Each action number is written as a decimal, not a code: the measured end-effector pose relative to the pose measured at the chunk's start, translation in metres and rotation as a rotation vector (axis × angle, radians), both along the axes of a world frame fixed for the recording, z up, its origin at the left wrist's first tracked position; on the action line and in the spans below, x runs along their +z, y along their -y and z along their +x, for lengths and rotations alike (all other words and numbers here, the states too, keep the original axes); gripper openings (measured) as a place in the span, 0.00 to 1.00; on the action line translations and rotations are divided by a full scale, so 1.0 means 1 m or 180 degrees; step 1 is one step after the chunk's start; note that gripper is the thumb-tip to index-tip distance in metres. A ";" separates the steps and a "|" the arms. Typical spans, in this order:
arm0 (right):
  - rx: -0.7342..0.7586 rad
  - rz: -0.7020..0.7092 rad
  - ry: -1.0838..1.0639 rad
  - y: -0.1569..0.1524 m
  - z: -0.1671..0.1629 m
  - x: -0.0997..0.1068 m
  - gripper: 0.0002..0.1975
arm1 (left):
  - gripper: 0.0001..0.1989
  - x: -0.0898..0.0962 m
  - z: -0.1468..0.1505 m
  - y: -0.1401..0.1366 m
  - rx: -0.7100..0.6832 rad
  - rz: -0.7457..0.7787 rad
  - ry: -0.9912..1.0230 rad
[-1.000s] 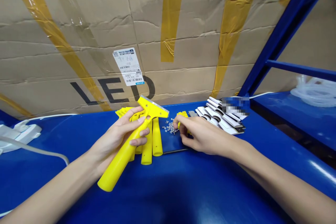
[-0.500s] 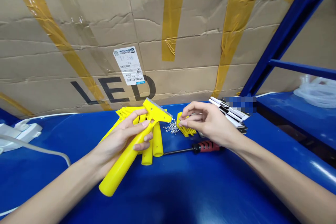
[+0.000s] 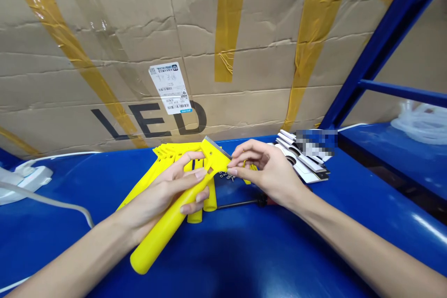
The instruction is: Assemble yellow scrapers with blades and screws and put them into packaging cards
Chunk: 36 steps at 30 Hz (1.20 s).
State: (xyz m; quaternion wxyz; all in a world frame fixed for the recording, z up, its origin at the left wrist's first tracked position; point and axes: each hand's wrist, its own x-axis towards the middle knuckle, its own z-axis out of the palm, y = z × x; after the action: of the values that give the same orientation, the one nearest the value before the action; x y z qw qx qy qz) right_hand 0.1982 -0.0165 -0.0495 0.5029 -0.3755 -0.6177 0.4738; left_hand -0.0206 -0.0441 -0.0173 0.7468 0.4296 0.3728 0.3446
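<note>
My left hand point(image 3: 178, 186) is closed round the handle of a yellow scraper point(image 3: 159, 228), its head tilted up to the right and a thin metal blade point(image 3: 217, 146) along the top edge. My right hand point(image 3: 261, 167) pinches with thumb and forefinger at the right end of the head. A tiny dark bit between those fingertips looks like a screw point(image 3: 229, 166), mostly hidden. Behind my hands are several more yellow scraper handles point(image 3: 210, 198), loose small screws point(image 3: 230, 177) and small yellow plastic pieces point(image 3: 247, 179), partly covered by my right hand.
A screwdriver point(image 3: 240, 204) lies behind my right wrist, its red grip mostly hidden. White and black cards point(image 3: 303, 163) are stacked at the right. At the left is a white device with a cable point(image 3: 30, 181). A taped cardboard box point(image 3: 258, 65) and blue frame post point(image 3: 373, 42) stand behind the blue surface.
My right hand has moved left from beside the small yellow pieces to the scraper's head. The scraper has turned slightly clockwise in my left hand, its head shifting right.
</note>
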 end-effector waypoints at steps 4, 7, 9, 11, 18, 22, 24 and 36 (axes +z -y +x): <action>0.0113 -0.0143 -0.0175 -0.001 0.000 -0.002 0.18 | 0.19 0.000 -0.002 0.000 -0.0086 -0.0034 -0.0006; 0.0217 -0.0300 -0.0309 -0.002 0.002 -0.002 0.20 | 0.17 0.001 -0.003 -0.001 -0.0132 -0.0054 0.0027; 0.0237 -0.0317 -0.0311 -0.002 0.003 -0.001 0.20 | 0.16 0.000 -0.003 -0.001 -0.0164 -0.0063 0.0066; 0.0259 -0.0296 -0.0283 -0.003 0.003 0.000 0.20 | 0.16 0.000 -0.003 -0.001 -0.0204 -0.0062 0.0088; 0.0094 -0.0203 -0.0072 -0.003 0.005 0.002 0.22 | 0.15 0.001 -0.003 0.003 -0.0252 -0.0042 0.0014; 0.0361 -0.0776 -0.0254 -0.002 0.007 0.001 0.35 | 0.16 0.001 -0.003 0.005 -0.0292 -0.0026 0.0059; 0.0390 -0.0921 -0.0225 -0.002 0.007 0.001 0.34 | 0.16 0.001 -0.003 0.004 -0.0270 -0.0038 0.0087; -0.0150 0.1330 0.2734 -0.004 0.016 -0.009 0.07 | 0.17 0.002 -0.006 -0.013 0.0558 -0.0006 0.0090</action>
State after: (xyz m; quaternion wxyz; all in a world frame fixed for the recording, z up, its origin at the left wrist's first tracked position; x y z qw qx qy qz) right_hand 0.2143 -0.0122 -0.0586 0.2774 -0.4421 -0.8430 0.1299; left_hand -0.0270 -0.0314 -0.0154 0.7194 0.3897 0.3988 0.4142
